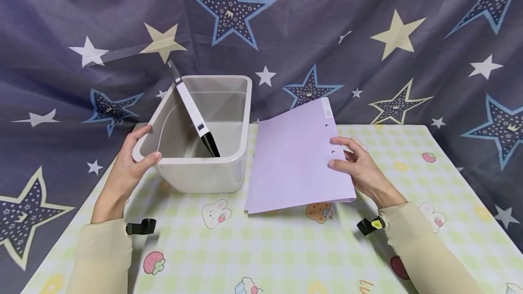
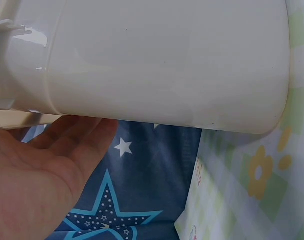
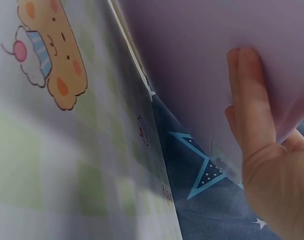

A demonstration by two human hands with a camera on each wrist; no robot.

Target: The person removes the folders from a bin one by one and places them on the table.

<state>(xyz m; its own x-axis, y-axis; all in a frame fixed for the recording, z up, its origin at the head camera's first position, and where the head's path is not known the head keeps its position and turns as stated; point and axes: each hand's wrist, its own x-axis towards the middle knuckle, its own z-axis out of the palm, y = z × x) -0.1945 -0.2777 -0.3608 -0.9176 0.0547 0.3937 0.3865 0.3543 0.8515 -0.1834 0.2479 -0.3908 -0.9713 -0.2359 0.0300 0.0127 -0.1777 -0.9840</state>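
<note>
My left hand [image 1: 130, 163] grips the near left corner of a light grey plastic bin [image 1: 200, 177], with the thumb on top of the rim. In the left wrist view, the fingers of my left hand [image 2: 61, 165] lie against the bin's outer wall [image 2: 162, 65]. My right hand [image 1: 363, 169] holds a pale purple ring binder [image 1: 296, 158] by its spine edge, thumb on the front cover. The binder is tilted, partly raised off the table. In the right wrist view, the right hand's fingers [image 3: 254, 95] press flat along the binder's underside [image 3: 192, 45].
A long, slim white-and-black stick-like tool [image 1: 191, 105] leans inside the bin, its upper end above the rim. The table [image 1: 261, 244] wears a green checked cloth with cartoon prints. A dark star-patterned curtain [image 1: 286, 22] hangs directly behind.
</note>
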